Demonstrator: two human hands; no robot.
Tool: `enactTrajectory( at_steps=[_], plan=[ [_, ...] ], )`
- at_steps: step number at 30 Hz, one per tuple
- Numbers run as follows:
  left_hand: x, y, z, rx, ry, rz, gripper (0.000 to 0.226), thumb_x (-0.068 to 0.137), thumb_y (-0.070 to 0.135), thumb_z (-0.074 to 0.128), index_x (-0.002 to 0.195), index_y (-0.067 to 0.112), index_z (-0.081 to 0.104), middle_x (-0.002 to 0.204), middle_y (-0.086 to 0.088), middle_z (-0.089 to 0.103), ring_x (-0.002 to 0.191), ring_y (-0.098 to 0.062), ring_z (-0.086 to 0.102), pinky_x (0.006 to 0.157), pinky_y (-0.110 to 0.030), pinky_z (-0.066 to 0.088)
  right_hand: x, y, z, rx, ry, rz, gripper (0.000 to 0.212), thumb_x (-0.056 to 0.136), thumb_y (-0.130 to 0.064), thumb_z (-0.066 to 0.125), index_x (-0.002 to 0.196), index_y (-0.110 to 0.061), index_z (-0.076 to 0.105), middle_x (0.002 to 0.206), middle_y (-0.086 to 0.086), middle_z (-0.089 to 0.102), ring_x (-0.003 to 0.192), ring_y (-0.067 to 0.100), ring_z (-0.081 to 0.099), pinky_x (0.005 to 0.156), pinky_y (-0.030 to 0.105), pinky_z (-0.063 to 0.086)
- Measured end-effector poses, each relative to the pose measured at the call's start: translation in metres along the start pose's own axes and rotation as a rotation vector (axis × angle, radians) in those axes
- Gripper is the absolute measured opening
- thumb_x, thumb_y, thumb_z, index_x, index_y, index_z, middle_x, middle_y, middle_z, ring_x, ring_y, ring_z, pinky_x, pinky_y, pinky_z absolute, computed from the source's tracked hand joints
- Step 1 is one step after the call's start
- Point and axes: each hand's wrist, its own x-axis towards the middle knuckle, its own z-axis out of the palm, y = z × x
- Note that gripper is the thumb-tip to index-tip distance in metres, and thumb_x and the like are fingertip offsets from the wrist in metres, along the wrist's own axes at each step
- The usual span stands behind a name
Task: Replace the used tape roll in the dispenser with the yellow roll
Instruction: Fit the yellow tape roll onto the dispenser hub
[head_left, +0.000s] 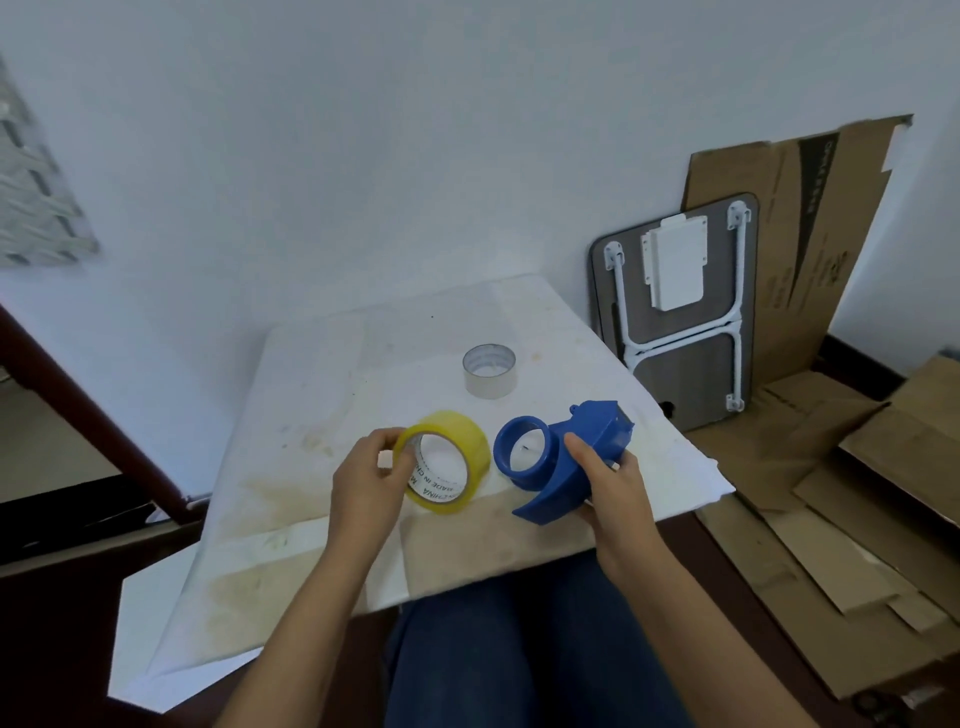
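left hand (370, 480) pinches yellow roll (445, 461); right hand (613, 480) seemingly grips dispenser (566, 460).

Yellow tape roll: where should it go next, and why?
Probably slide the yellow roll, held by the left hand, rightward onto the blue dispenser hub. The right hand holds the dispenser, its hub looks bare, and the used roll sits on the table.

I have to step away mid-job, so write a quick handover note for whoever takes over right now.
Left hand: holds the yellow roll by its rim, just above the table.
Right hand: grips the blue dispenser; its hub is bare.
Used roll: off the dispenser, standing further back on the table.
Done: old roll removed.
Left: slide the yellow roll onto the hub and thread the tape.
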Motion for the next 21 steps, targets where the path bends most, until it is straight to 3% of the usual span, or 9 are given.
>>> enactTrajectory(
  at_steps=[3, 6, 14, 18, 21],
  plan=[
    [-0.017, 0.006, -0.005, -0.018, 0.051, 0.067, 0.017, 0.093, 0.026, 0.065, 0.108, 0.028, 0.070, 0.107, 0.014, 0.067, 0.089, -0.008, 0.067, 0.072, -0.017, 0.046, -0.004, 0.001, 0.000, -0.031, -0.010, -0.025, 0.063, 0.079, -0.033, 0.076, 0.133, -0.022, 0.045, 0.130, 0.004, 0.061, 0.116, 0.022, 0.061, 0.103, 0.048, 0.050],
    [-0.029, 0.010, -0.008, -0.009, 0.080, 0.150, 0.017, 0.090, 0.025, 0.069, 0.106, 0.028, 0.072, 0.106, 0.014, 0.068, 0.091, -0.001, 0.065, 0.075, -0.019, 0.050, -0.008, 0.002, 0.003, -0.079, -0.022, -0.035, 0.063, 0.080, -0.033, 0.076, 0.134, -0.021, 0.045, 0.131, 0.003, 0.060, 0.117, 0.023, 0.059, 0.103, 0.048, 0.049],
    [-0.036, 0.011, -0.014, 0.035, 0.163, 0.198, 0.020, 0.091, 0.024, 0.070, 0.110, 0.020, 0.073, 0.105, 0.005, 0.071, 0.087, -0.013, 0.068, 0.078, -0.029, 0.056, -0.019, 0.000, 0.010, -0.088, -0.106, -0.033, 0.058, 0.083, -0.026, 0.073, 0.134, -0.018, 0.047, 0.128, 0.008, 0.063, 0.113, 0.025, 0.063, 0.097, 0.043, 0.054],
    [-0.041, 0.012, -0.017, 0.021, 0.182, 0.159, 0.023, 0.089, 0.027, 0.071, 0.110, 0.018, 0.075, 0.101, 0.007, 0.074, 0.090, -0.010, 0.068, 0.078, -0.014, 0.049, -0.022, -0.001, 0.008, -0.107, -0.167, -0.053, 0.055, 0.084, -0.025, 0.073, 0.132, -0.019, 0.049, 0.125, 0.008, 0.066, 0.110, 0.023, 0.065, 0.089, 0.036, 0.056],
    [-0.044, 0.017, -0.018, 0.050, 0.155, 0.170, 0.021, 0.088, 0.031, 0.072, 0.105, 0.021, 0.078, 0.097, 0.009, 0.077, 0.089, -0.008, 0.069, 0.081, -0.020, 0.053, -0.023, -0.001, 0.008, -0.116, -0.209, -0.053, 0.053, 0.084, -0.024, 0.072, 0.132, -0.019, 0.050, 0.122, 0.007, 0.068, 0.108, 0.022, 0.067, 0.085, 0.033, 0.055]
  ],
)
